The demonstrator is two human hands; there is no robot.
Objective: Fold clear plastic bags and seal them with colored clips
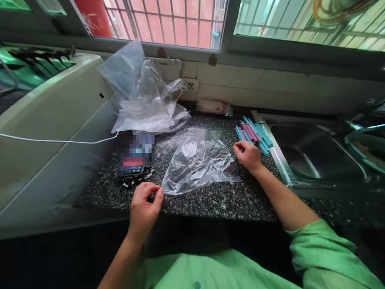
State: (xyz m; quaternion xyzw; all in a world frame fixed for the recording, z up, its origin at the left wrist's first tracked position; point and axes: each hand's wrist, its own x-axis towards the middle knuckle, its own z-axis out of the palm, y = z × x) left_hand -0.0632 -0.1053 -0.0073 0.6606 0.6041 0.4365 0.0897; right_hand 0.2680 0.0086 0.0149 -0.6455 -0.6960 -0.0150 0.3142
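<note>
A crumpled clear plastic bag (pixel 200 166) lies on the speckled dark countertop in front of me. My left hand (pixel 144 206) is at its lower left corner, thumb and forefinger pinched on the film there. On the other side my right hand (pixel 249 155) is closed, its thumb and forefinger curled together just beyond the bag's right edge. Whatever those fingertips hold, if anything, does not show. Just behind the right hand, thin turquoise sticks (pixel 264 138) and pink sticks (pixel 250 132) lie in a loose pile.
A heap of clear plastic bags (pixel 150 108) sits at the back left, by a white cable (pixel 60 140). A phone (pixel 134 168), partly blurred, lies beside a beaded string (pixel 129 184). Against the wall is a soft packet (pixel 210 106). A steel sink (pixel 306 148) borders the right.
</note>
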